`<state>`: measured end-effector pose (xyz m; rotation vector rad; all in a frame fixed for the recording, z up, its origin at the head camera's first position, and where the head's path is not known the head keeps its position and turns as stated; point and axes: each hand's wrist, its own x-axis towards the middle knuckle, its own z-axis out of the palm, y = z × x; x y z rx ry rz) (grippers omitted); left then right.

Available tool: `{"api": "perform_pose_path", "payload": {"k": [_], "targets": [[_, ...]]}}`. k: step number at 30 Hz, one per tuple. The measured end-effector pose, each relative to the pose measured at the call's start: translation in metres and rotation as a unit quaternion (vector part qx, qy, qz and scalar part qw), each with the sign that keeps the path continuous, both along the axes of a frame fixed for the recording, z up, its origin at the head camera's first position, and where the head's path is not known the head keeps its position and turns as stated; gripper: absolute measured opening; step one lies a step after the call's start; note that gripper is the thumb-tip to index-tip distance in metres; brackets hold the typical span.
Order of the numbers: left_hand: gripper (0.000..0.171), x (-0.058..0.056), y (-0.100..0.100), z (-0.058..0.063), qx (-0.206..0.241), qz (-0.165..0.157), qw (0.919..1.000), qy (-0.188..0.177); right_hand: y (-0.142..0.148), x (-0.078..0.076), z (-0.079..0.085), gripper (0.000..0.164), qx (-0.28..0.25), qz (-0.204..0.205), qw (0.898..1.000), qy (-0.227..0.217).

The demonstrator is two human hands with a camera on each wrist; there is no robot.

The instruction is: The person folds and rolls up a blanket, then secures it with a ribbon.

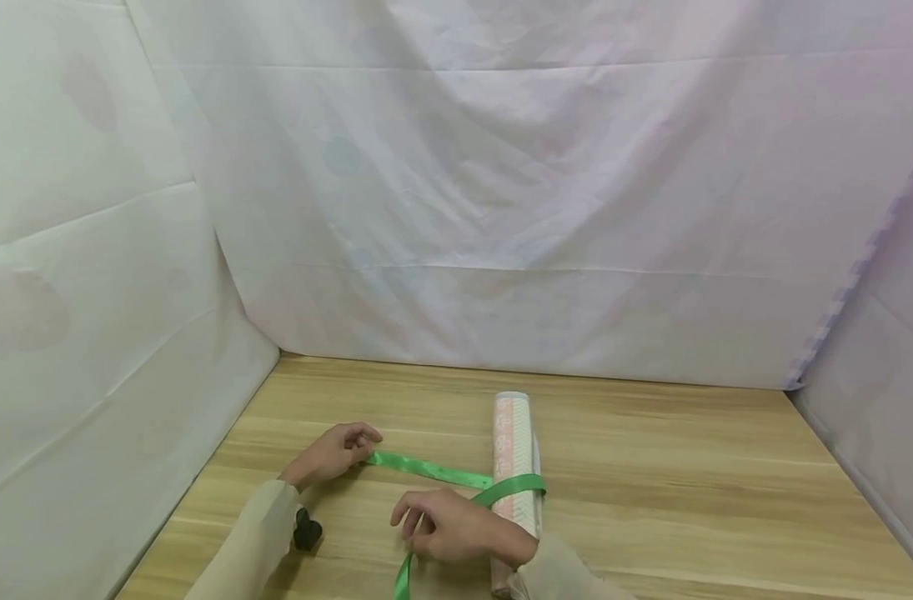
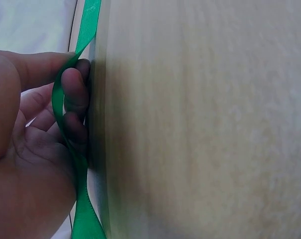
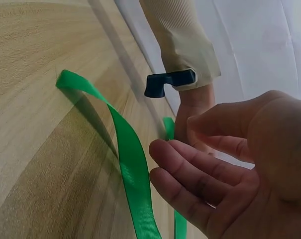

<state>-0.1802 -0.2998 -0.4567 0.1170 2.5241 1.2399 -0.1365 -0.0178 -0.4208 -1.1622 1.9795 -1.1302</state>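
Note:
A pink and white patterned roll (image 1: 513, 433) lies lengthwise on the table, with a green ribbon (image 1: 520, 483) across its middle. To its left, my left hand (image 1: 336, 450) pinches one length of the ribbon between thumb and index finger; the left wrist view shows the ribbon (image 2: 57, 107) running down past the palm. My right hand (image 1: 448, 523) hovers just left of the roll's near part, its forearm crossing over it. In the right wrist view the fingers (image 3: 177, 191) are loosely bent and hold nothing. The other length of ribbon (image 3: 130, 164) passes beside them, its end near the tabletop.
The wood-grain table (image 1: 689, 475) reaches back to a white cloth curtain (image 1: 471, 183). More white cloth hangs at the left (image 1: 88, 208) and right sides. A black wrist camera (image 1: 307, 531) sits under my left sleeve.

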Motion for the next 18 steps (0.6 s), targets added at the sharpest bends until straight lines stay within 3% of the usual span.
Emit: {"api": "perform_pose_path", "payload": {"k": [10, 18], "targets": [[0.024, 0.002, 0.005, 0.001, 0.007, 0.003, 0.9997, 0.021, 0.021, -0.007, 0.005, 0.017, -0.012, -0.010, 1.000, 0.014], [0.034, 0.000, 0.012, 0.011, 0.003, -0.014, 0.9988, 0.048, 0.038, -0.023, 0.011, 0.017, -0.026, -0.060, 0.998, 0.013]]}}
